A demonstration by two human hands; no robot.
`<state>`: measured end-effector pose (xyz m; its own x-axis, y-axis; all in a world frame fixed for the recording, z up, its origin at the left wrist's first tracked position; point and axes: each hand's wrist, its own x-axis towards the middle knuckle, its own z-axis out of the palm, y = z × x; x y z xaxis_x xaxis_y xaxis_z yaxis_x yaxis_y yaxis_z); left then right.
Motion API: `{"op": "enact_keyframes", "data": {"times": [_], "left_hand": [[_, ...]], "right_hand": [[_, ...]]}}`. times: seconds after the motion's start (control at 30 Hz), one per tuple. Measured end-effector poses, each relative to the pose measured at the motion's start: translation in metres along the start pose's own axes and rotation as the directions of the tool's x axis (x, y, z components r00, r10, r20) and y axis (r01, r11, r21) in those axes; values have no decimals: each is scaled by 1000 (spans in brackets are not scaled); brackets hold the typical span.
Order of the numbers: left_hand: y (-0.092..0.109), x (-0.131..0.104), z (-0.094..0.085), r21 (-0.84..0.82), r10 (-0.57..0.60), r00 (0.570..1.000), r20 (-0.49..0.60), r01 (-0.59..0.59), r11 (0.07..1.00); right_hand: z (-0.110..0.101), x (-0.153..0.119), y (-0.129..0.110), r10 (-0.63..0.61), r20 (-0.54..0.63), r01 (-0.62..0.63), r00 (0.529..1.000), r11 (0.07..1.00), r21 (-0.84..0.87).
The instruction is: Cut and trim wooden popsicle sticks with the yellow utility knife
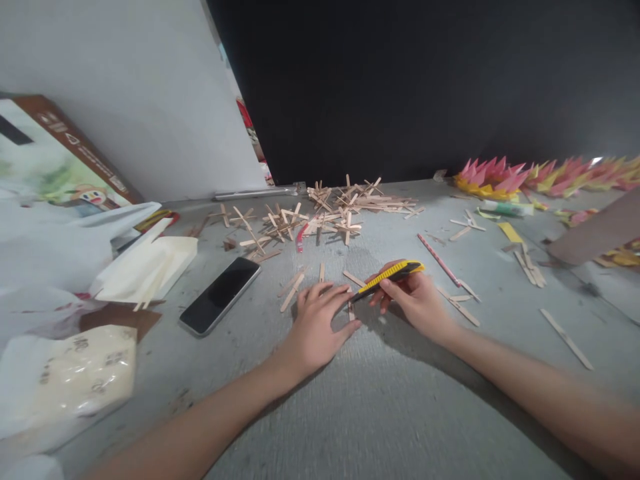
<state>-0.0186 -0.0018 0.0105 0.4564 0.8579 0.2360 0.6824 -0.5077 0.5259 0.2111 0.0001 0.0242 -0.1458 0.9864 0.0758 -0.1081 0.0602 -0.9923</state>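
Observation:
My right hand (413, 297) is closed around a yellow and black utility knife (393, 275), whose tip points down and left toward a short wooden craft stick (351, 311). That stick lies on the grey surface (320, 413), with my left hand (320, 320) holding it down between thumb and fingertips. Part of the stick is hidden by my fingers, and I cannot tell whether the blade touches it. Around my hands lie a few loose sticks (293, 293). Beyond them, several crossed sticks (285, 223) form a scattered pile.
A black phone (220, 295) lies to the left, near a white foam tray (170, 260) and a plastic package (95, 367). Rightward are a pink patterned stick (439, 260), loose sticks (567, 339), a glue tube (506, 209) and pink-yellow paper pieces (493, 179). A black panel (425, 87) stands behind.

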Motion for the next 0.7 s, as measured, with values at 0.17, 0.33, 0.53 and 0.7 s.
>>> {"op": "enact_keyframes", "data": {"times": [0.17,0.33,0.53,0.7], "left_hand": [[2,2,-2,-2,5,1000,13,-5,1000],[2,2,-3,-4,13,1000,-1,-13,1000],[1,2,-2,24,18,1000,2,-18,1000],[2,1,-2,24,22,1000,6,-22,999]], "right_hand": [[0,1,1,16,23,-16,1000,1000,-9],[0,3,4,-4,27,4,1000,1000,16],[0,3,8,-31,16,31,999,1000,4],[-1,2,8,-1,-4,1,1000,999,-47]]}}
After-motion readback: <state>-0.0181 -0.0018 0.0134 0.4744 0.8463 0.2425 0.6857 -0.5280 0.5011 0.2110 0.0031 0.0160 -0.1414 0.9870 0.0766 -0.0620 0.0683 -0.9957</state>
